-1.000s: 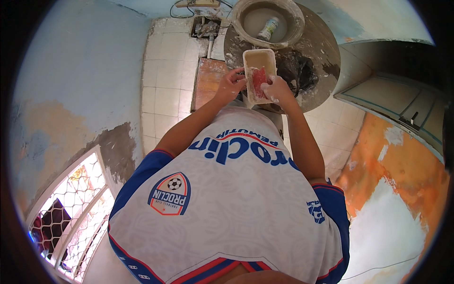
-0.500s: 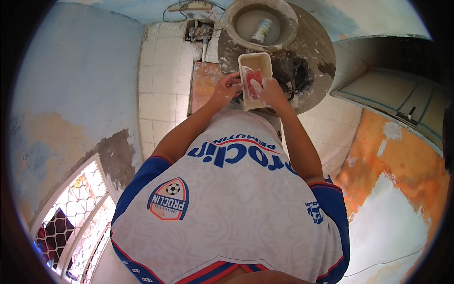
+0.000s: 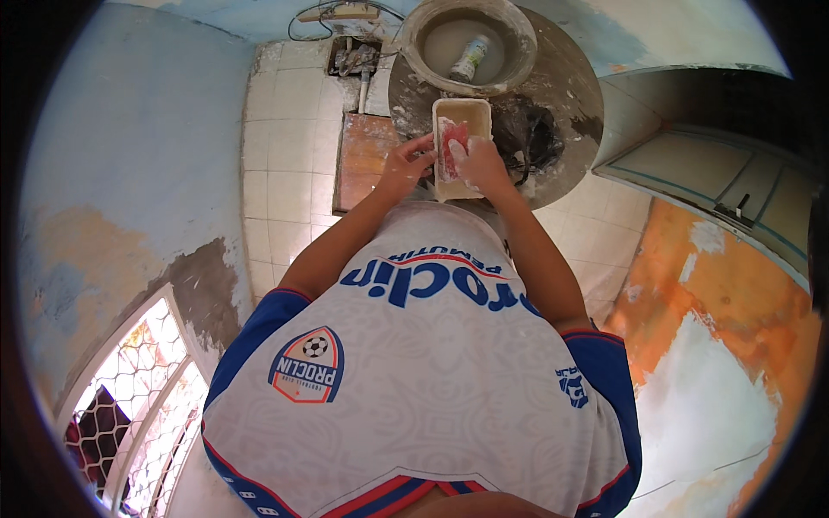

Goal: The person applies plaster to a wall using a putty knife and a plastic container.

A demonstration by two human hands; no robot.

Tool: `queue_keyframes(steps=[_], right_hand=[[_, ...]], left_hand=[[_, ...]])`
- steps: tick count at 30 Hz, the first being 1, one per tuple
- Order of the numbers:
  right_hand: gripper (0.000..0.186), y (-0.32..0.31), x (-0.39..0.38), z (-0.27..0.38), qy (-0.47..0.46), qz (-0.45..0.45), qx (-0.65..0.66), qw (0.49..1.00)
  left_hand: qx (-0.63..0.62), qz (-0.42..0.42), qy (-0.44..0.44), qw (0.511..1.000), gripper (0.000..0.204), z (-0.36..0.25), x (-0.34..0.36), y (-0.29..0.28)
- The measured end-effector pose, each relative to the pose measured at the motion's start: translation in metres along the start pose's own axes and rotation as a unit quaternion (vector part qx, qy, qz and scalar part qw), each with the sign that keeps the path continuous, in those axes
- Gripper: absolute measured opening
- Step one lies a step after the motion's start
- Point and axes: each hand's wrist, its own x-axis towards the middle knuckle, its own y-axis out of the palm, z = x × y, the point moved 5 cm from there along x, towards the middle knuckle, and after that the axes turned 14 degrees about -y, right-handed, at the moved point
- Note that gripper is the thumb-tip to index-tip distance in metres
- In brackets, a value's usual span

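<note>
My right hand (image 3: pixel 485 164), smeared with white paste, grips a flat red scraper (image 3: pixel 453 148) with its thumb on the face. The scraper stands inside a cream rectangular tray (image 3: pixel 477 110), and white residue coats the tray's inner walls. My left hand (image 3: pixel 408 164) is at the tray's left side, its bent fingers against the rim. Some of its fingertips are hidden by the tray edge.
Behind the tray a round grey table (image 3: pixel 570 86) holds a wide basin (image 3: pixel 417 43) of cloudy water with a bottle (image 3: pixel 470 59) in it. A black plastic bag (image 3: pixel 540 134) lies at right. Left are a brown board (image 3: pixel 367 160) and pipes in a floor hole (image 3: pixel 356 59).
The red scraper has turned more upright within the tray, and my right hand has shifted slightly left with it. My left hand stays by the tray's rim.
</note>
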Motion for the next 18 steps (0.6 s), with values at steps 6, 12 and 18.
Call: queue_keyframes(steps=[6, 12, 18], right_hand=[[0.043, 0.02, 0.006, -0.033, -0.021, -0.005, -0.084, 0.996], [0.044, 0.013, 0.01, -0.029, -0.01, -0.031, 0.015, 0.999], [0.044, -0.005, 0.01, -0.026, -0.003, -0.046, -0.036, 0.998]], left_hand=[[0.004, -0.016, 0.014, 1.0, 0.044, 0.0, 0.001, 0.005], [-0.018, -0.026, 0.028, 0.999, 0.041, 0.0, 0.003, 0.0], [-0.031, -0.03, 0.001, 0.999, 0.04, -0.008, -0.003, 0.003]])
